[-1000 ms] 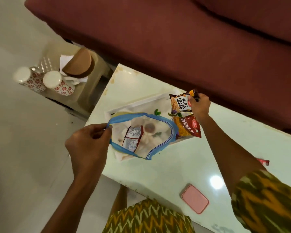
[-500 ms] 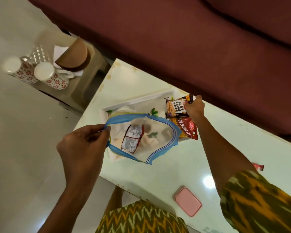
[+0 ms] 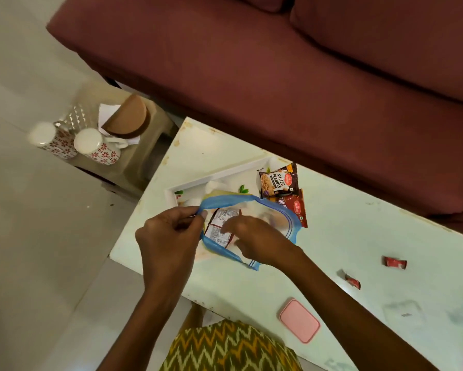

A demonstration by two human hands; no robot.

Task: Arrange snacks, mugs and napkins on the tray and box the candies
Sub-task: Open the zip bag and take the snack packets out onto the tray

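Observation:
My left hand [image 3: 171, 232] pinches the blue rim of a clear zip bag [image 3: 284, 218] and holds it open above the white tray [image 3: 211, 178]. My right hand [image 3: 259, 241] reaches into the bag's mouth, its blurred fingertips at a red and white snack packet [image 3: 219, 230] inside. Whether they grip the packet does not show. A salted peanuts packet [image 3: 277, 180] lies at the tray's right end, and a red snack packet [image 3: 297, 207] lies just below it. Two red candies [image 3: 395, 263] [image 3: 352, 281] rest on the table to the right.
A pink lid [image 3: 300, 319] lies near the table's front edge, beside a clear box [image 3: 401, 307]. On a low stool at the left stand two flowered mugs [image 3: 96, 145] [image 3: 51, 137] and a wooden napkin holder [image 3: 127, 120] with white napkins. A maroon sofa [image 3: 278, 76] runs behind the table.
My right hand let go of the salted peanuts packet on the tray and moved left into the open bag. My left hand kept hold of the bag's rim.

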